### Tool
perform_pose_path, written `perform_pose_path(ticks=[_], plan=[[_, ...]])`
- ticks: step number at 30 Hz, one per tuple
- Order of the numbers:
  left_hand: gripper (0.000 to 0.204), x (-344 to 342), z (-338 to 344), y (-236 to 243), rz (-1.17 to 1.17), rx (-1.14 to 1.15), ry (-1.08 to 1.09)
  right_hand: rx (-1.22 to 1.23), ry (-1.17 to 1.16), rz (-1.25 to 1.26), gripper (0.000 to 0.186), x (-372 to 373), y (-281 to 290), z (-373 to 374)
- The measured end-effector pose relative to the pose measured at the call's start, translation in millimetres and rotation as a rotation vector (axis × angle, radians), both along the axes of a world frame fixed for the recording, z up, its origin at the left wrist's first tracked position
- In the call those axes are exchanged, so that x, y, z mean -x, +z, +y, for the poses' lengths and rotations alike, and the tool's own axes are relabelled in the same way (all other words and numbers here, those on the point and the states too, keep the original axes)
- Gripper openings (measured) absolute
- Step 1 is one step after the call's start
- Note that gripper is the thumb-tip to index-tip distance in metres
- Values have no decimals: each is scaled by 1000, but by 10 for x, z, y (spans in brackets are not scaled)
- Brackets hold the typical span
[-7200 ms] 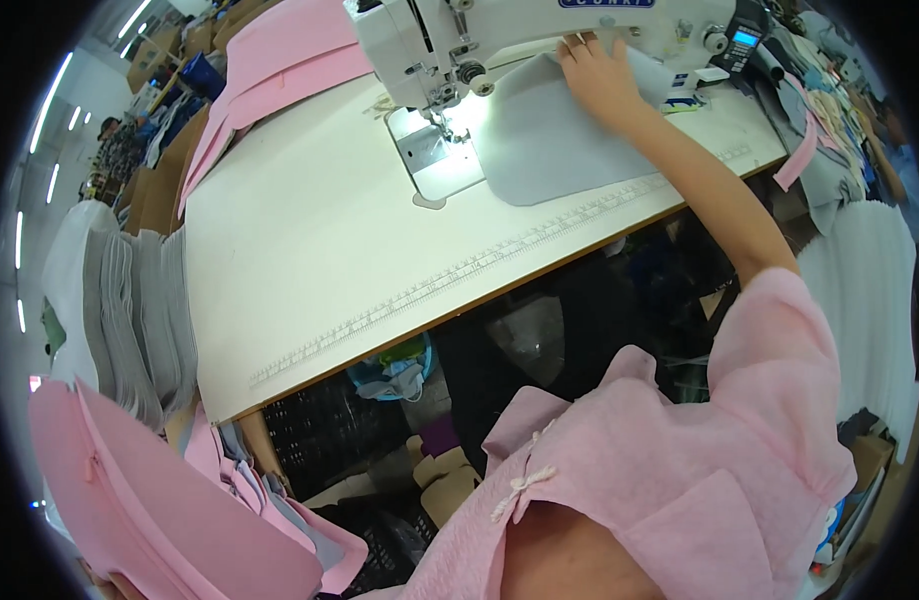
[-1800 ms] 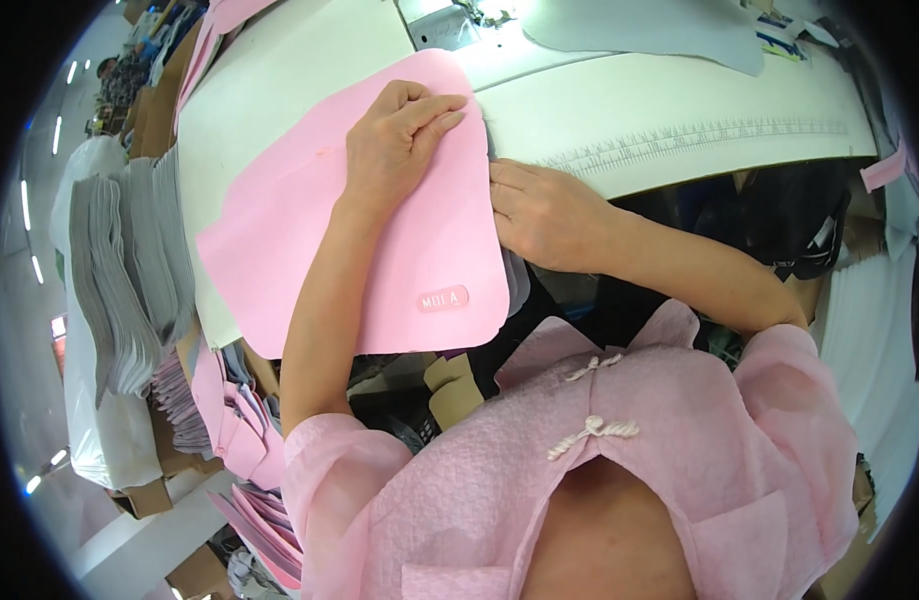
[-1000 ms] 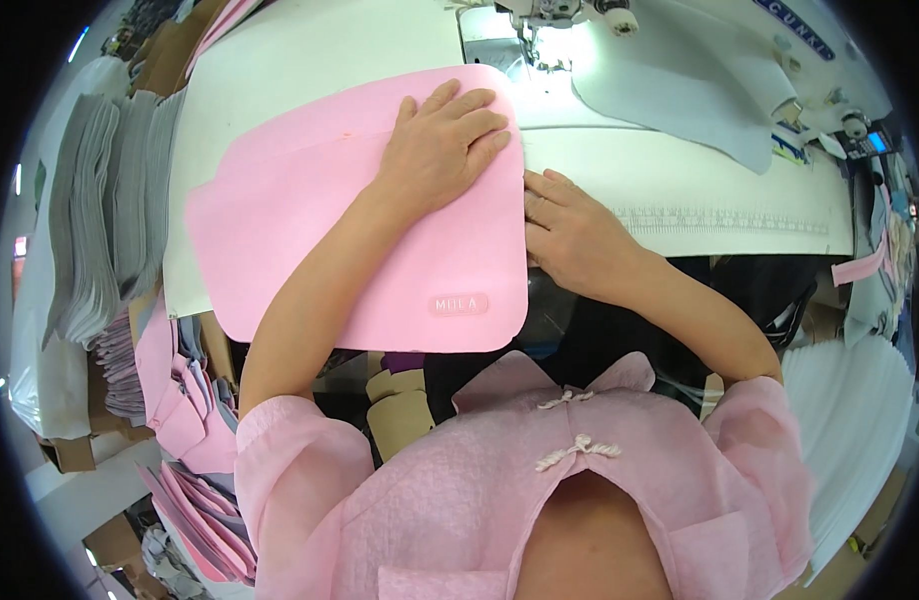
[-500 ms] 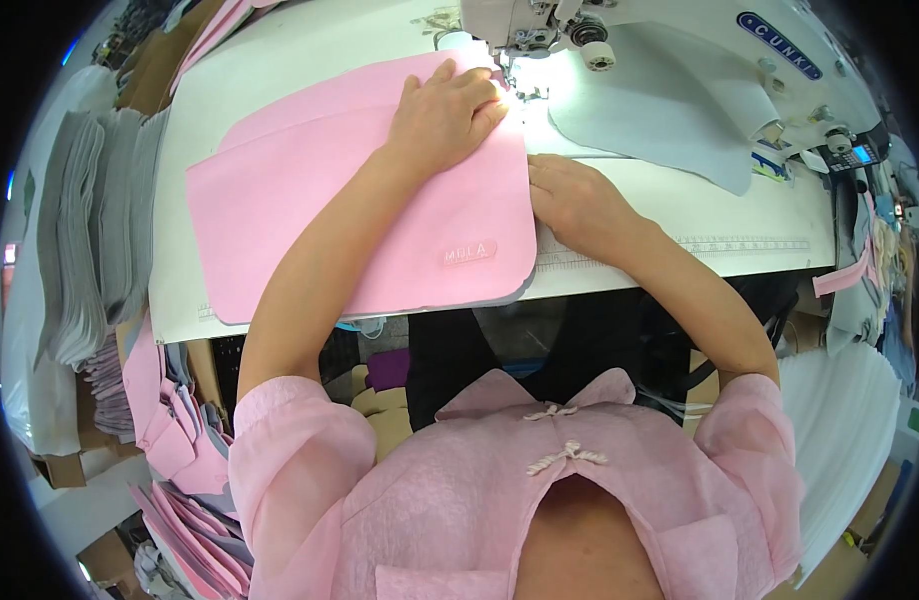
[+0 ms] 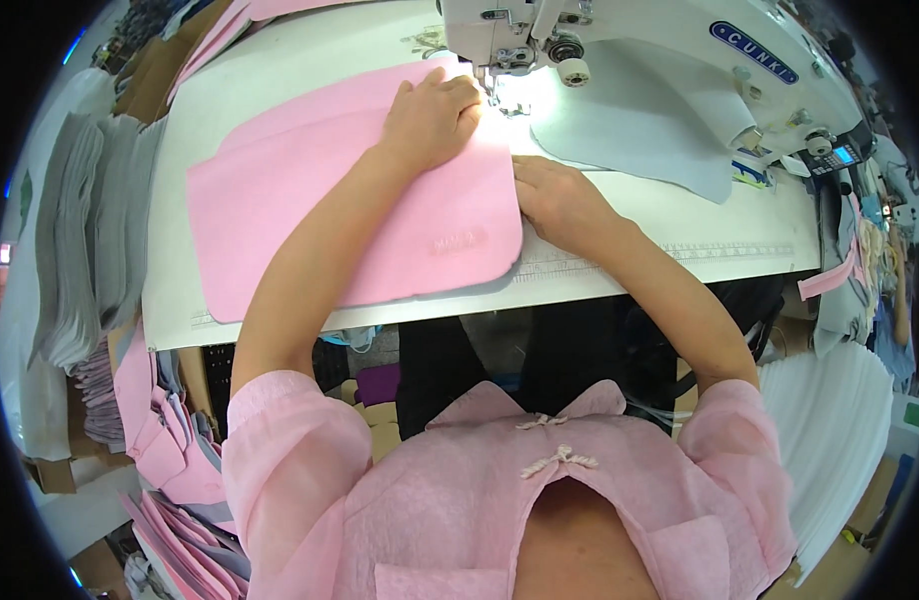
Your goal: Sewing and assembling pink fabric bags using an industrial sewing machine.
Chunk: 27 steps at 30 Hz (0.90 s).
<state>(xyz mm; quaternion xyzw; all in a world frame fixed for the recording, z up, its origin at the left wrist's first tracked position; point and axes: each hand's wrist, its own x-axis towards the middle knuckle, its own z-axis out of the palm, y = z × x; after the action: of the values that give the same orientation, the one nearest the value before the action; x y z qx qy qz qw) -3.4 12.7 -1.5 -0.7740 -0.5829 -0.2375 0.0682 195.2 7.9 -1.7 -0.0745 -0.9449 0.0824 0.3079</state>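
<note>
A pink, layered flat piece with a small embossed label and a grey underside at its edge lies on the white sewing table, its top right corner at the lit presser foot of the sewing machine. My left hand rests on top of it near that corner, fingers apart and slightly bent. My right hand grips its right edge, fingertips partly hidden there. A grey piece lies beside the needle area, under the machine's arm.
Stacked grey pieces and pink pieces stand at left, more pink sheets at upper left. A control panel sits at the machine's right end. A white pile and hanging scraps are at right.
Earlier only my right hand was on the grey piece. Since then both hands hold the pink piece, which has moved up from the table's front edge to the presser foot.
</note>
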Motion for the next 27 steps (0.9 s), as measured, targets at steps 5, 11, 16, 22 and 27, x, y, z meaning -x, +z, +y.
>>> perform_pose_path(ticks=[5,11,16,22,27], plan=[[15,43,26,-33,1,-75,-104,-21,26,-8,14,-4,-32,10],[19,82,92,3,10,152,-9,65,-19,-117,28,9,-43,34],[30,-191,-61,-92,336,56,397,49,-34,-44,19,59,-68,-13],[35,-57,71,-20,109,82,390,51,-79,-107,25,81,36,-43],[35,243,-510,-14,108,137,115,235,-70,8,20,-90,64,-150]])
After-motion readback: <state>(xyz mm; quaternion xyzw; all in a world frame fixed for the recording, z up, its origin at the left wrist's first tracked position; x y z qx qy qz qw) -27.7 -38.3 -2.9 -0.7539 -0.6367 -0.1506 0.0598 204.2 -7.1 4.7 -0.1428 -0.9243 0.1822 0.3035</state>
